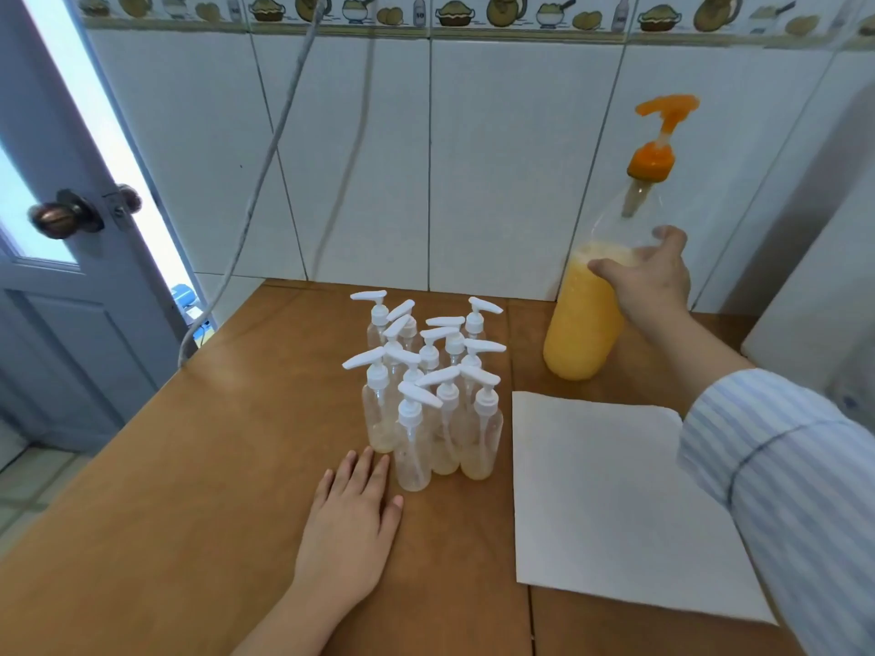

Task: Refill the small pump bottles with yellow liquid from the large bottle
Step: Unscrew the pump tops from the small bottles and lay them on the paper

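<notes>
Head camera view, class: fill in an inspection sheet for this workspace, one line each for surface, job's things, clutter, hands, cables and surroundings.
Surface: brown wooden table, seam lines visible.
Job's things: large bottle with orange pump, tilted, about half full of yellow liquid; cluster of small pump bottles with white pumps, upright, mostly empty, some with a little yellowish liquid at the bottom.
Clutter: white paper sheet lying flat, right of the small bottles.
Hands: right hand has its grip on the large bottle; left hand rests flat on the table, fingers straight, beside the small bottles.
Cables: grey cord hanging down to the table's left edge.
Surroundings: white tiled wall, door with knob at left.
</notes>
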